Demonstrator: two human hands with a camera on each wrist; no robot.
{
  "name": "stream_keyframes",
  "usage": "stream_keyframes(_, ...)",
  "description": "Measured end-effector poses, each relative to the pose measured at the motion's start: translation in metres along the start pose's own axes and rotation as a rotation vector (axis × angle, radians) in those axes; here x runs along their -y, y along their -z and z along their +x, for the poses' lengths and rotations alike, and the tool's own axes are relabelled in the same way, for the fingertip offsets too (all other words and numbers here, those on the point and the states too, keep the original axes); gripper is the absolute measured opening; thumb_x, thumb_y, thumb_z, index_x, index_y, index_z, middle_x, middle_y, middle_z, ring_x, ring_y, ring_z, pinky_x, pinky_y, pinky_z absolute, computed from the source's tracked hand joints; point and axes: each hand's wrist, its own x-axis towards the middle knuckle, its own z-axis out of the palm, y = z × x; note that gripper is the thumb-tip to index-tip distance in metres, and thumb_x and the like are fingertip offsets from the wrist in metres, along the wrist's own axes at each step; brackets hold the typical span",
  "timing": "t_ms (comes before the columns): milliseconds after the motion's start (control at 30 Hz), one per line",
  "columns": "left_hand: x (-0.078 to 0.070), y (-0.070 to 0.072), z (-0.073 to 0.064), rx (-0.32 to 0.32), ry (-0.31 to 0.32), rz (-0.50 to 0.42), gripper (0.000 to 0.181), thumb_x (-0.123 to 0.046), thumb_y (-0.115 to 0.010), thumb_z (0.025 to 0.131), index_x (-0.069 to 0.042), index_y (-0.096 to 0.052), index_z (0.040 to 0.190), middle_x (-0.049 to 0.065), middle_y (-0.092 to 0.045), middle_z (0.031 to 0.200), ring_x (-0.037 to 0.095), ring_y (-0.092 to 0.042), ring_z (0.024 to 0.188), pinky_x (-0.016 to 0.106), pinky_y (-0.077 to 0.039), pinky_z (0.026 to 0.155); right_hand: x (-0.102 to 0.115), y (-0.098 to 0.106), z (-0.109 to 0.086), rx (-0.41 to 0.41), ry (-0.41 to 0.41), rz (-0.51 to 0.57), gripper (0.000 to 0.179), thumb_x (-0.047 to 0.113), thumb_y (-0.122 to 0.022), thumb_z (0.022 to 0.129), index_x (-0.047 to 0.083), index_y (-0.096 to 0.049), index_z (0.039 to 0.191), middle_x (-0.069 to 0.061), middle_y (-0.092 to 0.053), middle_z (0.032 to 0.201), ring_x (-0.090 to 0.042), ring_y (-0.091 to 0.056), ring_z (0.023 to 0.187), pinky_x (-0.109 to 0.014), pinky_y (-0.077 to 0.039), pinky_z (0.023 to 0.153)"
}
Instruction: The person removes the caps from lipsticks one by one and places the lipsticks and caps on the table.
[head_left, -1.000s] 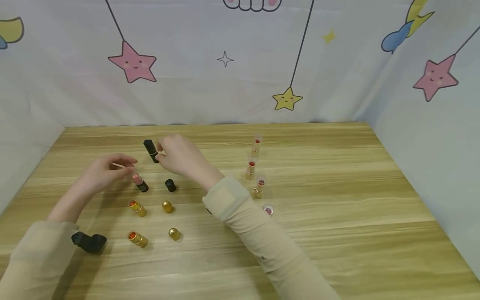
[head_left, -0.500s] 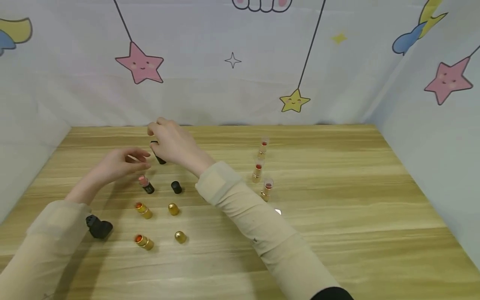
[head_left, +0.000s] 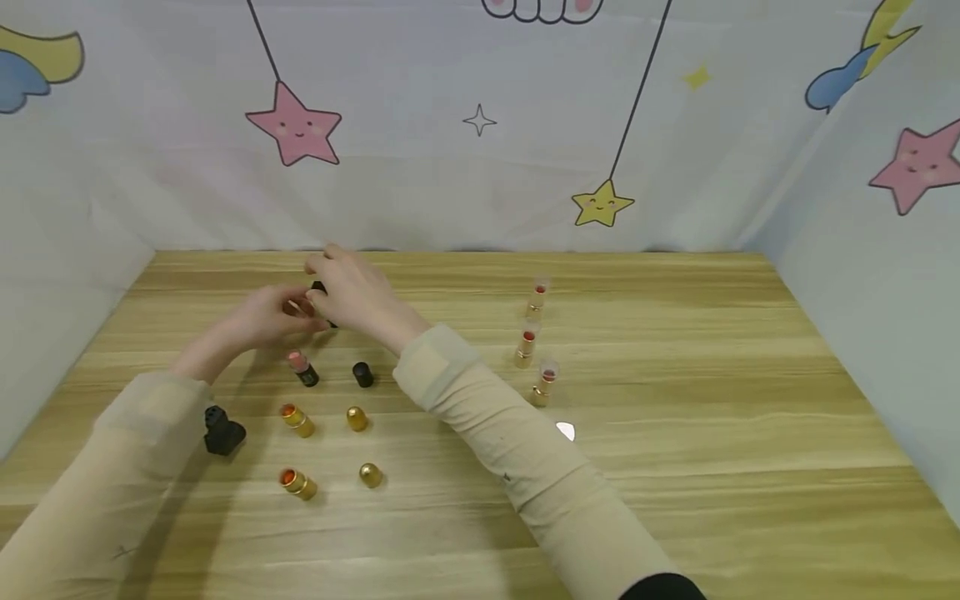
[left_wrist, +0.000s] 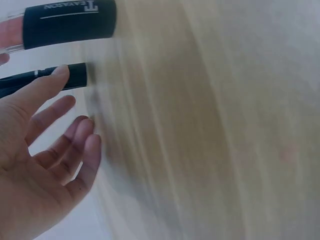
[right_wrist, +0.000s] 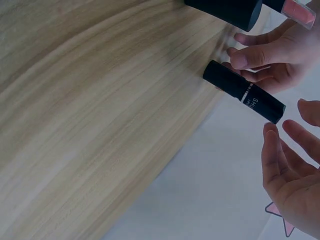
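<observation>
A closed black lipstick tube (right_wrist: 245,92) with a silver band stands upright on the table; in the head view its black top (head_left: 318,287) shows between the hands. My left hand (head_left: 272,318) is at its lower part, thumb and fingers spread beside it. In the left wrist view the thumb overlaps the black tube (left_wrist: 77,76). Above the tube's top end, my right hand (right_wrist: 292,175) has its fingers parted, fingertips right at the end. Nearer me stands an uncapped pink lipstick (head_left: 303,368) with a clear sleeve, its black cap (head_left: 363,374) to the right.
Two uncapped gold lipsticks (head_left: 297,420) stand nearer, with two gold caps (head_left: 357,418) to their right. Right of the right forearm, several gold lipsticks with clear caps (head_left: 527,346) form a row. A black device (head_left: 223,431) sits at the left sleeve. A printed curtain (head_left: 450,183) backs the table.
My left hand has moved right and away from me, from near the pink lipstick to the black tube. The right hand has gone from the tube's side to over its top.
</observation>
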Motion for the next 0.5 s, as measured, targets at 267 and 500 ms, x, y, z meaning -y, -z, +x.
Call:
stream_keyframes(267, -0.0034, -0.0054, 0.0057, -0.021, 0.026, 0.01, 0.041, -0.034, -0.065, 0.091, -0.002, -0.06, 0.115, 0.021, -0.064, 0.114, 0.039, -0.061, 0.106, 0.049, -0.051, 0.084, -0.0037, -0.0043, 0.0022, -0.016, 0.006, 0.017, 0.031, 0.029, -0.054, 0.098, 0.015, -0.058, 0.125, 0.002, -0.059, 0.119, -0.008, -0.056, 0.094, -0.018, -0.047, 0.077)
stream_keyframes(500, -0.0079, -0.007, 0.0085, -0.03, 0.014, 0.005, 0.036, -0.026, -0.066, 0.09, 0.002, -0.059, 0.113, 0.025, -0.065, 0.11, 0.037, -0.063, 0.097, 0.044, -0.052, 0.078, -0.0057, -0.0088, 0.0048, -0.038, 0.023, -0.021, 0.026, 0.027, -0.054, 0.098, 0.016, -0.061, 0.119, 0.003, -0.062, 0.115, -0.008, -0.058, 0.094, -0.019, -0.046, 0.077)
